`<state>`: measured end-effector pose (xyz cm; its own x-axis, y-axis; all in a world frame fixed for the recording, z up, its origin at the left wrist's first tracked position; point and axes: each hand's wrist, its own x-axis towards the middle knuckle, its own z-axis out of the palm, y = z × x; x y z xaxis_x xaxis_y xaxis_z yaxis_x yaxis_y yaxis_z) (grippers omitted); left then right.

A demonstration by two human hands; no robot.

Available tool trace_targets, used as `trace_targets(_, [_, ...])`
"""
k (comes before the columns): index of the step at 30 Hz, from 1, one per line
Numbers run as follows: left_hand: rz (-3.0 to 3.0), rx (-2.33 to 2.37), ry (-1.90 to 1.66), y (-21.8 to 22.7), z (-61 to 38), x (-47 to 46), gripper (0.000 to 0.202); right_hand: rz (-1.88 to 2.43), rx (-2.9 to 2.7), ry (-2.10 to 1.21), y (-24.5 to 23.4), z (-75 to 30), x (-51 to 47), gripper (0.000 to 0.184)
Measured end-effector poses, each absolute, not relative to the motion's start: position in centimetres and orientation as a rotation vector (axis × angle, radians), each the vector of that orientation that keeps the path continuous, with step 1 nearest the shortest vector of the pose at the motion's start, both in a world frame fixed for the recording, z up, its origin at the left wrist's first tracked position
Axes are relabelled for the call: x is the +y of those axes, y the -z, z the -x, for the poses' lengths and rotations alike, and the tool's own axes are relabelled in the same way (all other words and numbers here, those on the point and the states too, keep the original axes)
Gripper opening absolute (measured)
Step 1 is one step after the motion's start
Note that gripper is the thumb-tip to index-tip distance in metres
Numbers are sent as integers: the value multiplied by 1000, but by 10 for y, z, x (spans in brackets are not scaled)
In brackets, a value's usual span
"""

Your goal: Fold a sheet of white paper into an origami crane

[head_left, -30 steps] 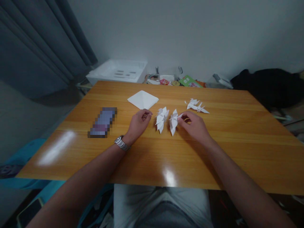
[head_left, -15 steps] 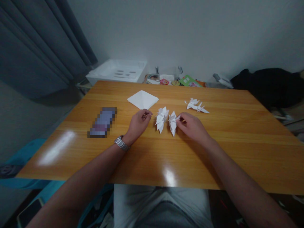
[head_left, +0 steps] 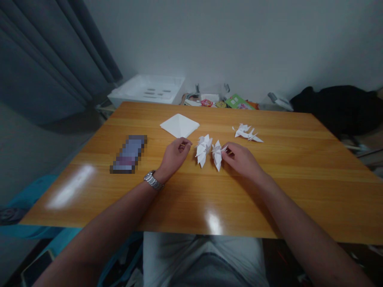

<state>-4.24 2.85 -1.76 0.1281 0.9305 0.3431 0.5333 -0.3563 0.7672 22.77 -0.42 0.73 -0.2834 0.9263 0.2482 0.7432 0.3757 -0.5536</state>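
Note:
Two clusters of white origami paper cranes stand side by side at the middle of the table. My right hand (head_left: 242, 158) pinches the edge of the right-hand cluster of paper cranes (head_left: 218, 154) between thumb and fingers. Just left of the other cluster of paper cranes (head_left: 204, 150) rests my left hand (head_left: 176, 154), its fingers curled closed and nothing visible in them. A small gap separates it from the folded paper. Beyond my left hand lies a flat sheet of white paper (head_left: 180, 125) with a centre crease. More folded white paper pieces (head_left: 247, 132) lie farther back on the right.
A phone-like object, pixelated (head_left: 129, 154), lies on the wooden table (head_left: 179, 211) at left. Behind the far edge are a white foam tray (head_left: 149, 88), a green packet (head_left: 239, 101) and assorted small items. Dark cloth (head_left: 338, 103) sits at back right; a blue chair (head_left: 38, 187) is at left.

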Motion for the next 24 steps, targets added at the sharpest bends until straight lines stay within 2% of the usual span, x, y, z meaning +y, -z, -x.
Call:
trace_targets(8, [-1949,1412,-1124,12,42,25,14,1389,-2018,-566,0,-232,-5,8])
trace_targets(14, [-1943,1395,-1123,16,43,27,15,1336,-1869,-708,6,-233,-7,11])
trace_targets(24, [-1933,1422,-1113,16,42,27,15,1320,-1858,-673,12,-227,-7,9])
